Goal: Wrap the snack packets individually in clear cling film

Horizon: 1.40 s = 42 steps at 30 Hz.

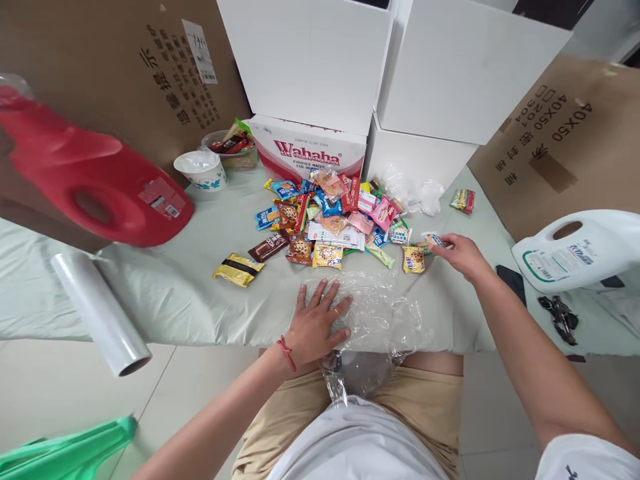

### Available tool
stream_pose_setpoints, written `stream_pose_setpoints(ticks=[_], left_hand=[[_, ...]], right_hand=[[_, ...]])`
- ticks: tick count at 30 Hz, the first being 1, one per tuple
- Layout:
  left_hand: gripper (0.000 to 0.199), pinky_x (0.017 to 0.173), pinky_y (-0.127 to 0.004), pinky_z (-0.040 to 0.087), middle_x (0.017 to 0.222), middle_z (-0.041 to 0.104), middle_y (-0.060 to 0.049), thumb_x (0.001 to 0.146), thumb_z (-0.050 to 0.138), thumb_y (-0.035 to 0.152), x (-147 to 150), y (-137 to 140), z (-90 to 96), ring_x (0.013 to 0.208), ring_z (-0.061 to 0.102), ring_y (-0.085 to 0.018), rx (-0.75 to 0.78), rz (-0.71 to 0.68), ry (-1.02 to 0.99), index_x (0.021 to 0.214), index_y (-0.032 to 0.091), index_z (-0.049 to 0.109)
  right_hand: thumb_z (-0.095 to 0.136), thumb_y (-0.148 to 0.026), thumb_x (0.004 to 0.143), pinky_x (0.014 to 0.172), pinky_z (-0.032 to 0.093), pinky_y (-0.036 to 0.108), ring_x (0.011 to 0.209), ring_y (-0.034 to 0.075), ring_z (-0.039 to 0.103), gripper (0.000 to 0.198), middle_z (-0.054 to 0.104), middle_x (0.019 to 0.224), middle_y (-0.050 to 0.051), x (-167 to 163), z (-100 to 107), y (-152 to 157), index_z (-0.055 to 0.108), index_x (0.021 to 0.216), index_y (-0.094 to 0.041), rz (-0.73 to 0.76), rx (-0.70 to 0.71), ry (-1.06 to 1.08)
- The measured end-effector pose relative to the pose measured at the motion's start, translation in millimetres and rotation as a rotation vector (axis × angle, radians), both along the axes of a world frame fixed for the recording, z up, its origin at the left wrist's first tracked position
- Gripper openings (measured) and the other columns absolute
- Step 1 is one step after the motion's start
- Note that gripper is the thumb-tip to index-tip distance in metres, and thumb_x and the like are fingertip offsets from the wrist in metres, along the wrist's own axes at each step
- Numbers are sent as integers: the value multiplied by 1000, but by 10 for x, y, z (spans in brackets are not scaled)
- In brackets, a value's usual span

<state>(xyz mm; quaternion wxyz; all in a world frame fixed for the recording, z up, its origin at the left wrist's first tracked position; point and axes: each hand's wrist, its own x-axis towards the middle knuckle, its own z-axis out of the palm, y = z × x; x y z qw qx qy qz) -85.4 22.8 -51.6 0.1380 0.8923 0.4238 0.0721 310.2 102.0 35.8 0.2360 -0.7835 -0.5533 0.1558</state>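
My left hand [320,323] lies flat with fingers spread on a sheet of clear plastic film [375,310], which hangs over the table's front edge toward my lap. At the right of a heap of wrapped snacks [335,220], my right hand [463,255] pinches a small white-and-blue snack packet [434,240]. Just left of those fingers lies a yellow cookie packet [414,260]. A brown snack packet [269,247] and a yellow-and-black packet [239,269] rest at the heap's left side.
A roll of film [100,313] juts past the front edge at left. Around the table stand a red jug [100,180], a paper cup [201,172], a plastic tub [240,159], a Wahaha carton [310,150], white boxes [310,60], and a white jug [580,250].
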Motion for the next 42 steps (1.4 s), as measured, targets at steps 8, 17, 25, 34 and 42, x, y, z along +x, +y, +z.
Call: stream_pose_setpoints(ticks=[8, 17, 25, 34, 42], left_hand=[[93, 116, -77, 1, 169, 21, -17, 79, 64, 74, 78, -153, 33, 154, 16, -47, -9, 31, 21, 158, 30, 39], [114, 117, -74, -4, 170, 15, -17, 68, 56, 91, 62, -165, 21, 156, 10, -46, 39, 0, 97, 161, 31, 29], [117, 117, -75, -4, 171, 13, -14, 65, 57, 92, 54, -159, -20, 157, 7, -45, 26, 3, 122, 162, 34, 26], [126, 117, -74, -9, 172, 8, -14, 61, 64, 90, 66, -165, -83, 157, 4, -43, 45, 6, 106, 163, 31, 22], [133, 118, -73, -9, 172, 7, -14, 61, 63, 90, 54, -161, -105, 158, 1, -42, 63, 3, 133, 165, 24, 12]], right_hand=[[66, -66, 78, 69, 46, 32, 82, 23, 63, 53, 69, 93, 9, -248, -197, 6, 66, 97, -17, -148, 4, -69], [73, -43, 82, 85, 50, 35, 115, 31, 58, 53, 55, 132, 15, -650, -217, 660, 58, 128, -20, 261, -238, -496], [75, -43, 79, 89, 47, 39, 118, 35, 52, 49, 57, 125, 17, -531, -139, 754, 61, 118, -17, 328, -283, -582], [72, -54, 82, 84, 44, 36, 93, 26, 53, 39, 58, 98, 9, -897, 220, -367, 60, 92, -18, 901, -46, -306], [85, -35, 77, 97, 43, 45, 117, 33, 48, 64, 58, 132, 14, -1442, -57, -703, 60, 134, -20, 1140, -225, -376]])
